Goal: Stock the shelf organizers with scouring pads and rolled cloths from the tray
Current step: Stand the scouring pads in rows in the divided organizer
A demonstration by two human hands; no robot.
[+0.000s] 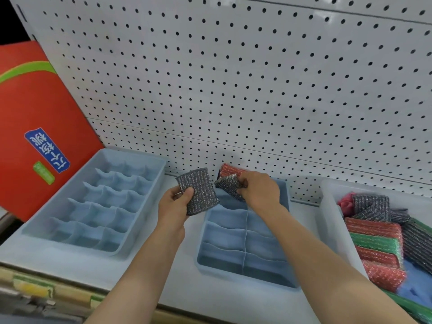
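- The right hand (258, 190) has its grip closed around a crumpled grey glittery scouring pad (230, 187), fingers curled over it, above the far end of the smaller blue plastic divided organizer (245, 242).
- The left hand (174, 206) pinches a second grey glittery scouring pad (198, 191) by its lower corner, thumb on the front face; the pad stands upright in the air between the two organizers.
- A red glittery scouring pad (230, 170) already stands in the far left cell, just behind the right hand.
- The step in hand looks like seating the right hand's pad in a far cell beside the red one. To do it well, flatten the pad first, then slide it in on edge so it stands straight rather than bunched.
- Keep the left hand's pad clear of the divider walls until the right hand is out.
- The nearer cells of this organizer show bare, and so does the larger blue plastic divided organizer (98, 202) on the left of the shelf.
- The clear plastic tray (332, 230) on the right holds more red, green and grey pads, so most of the stocking seems to lie ahead.
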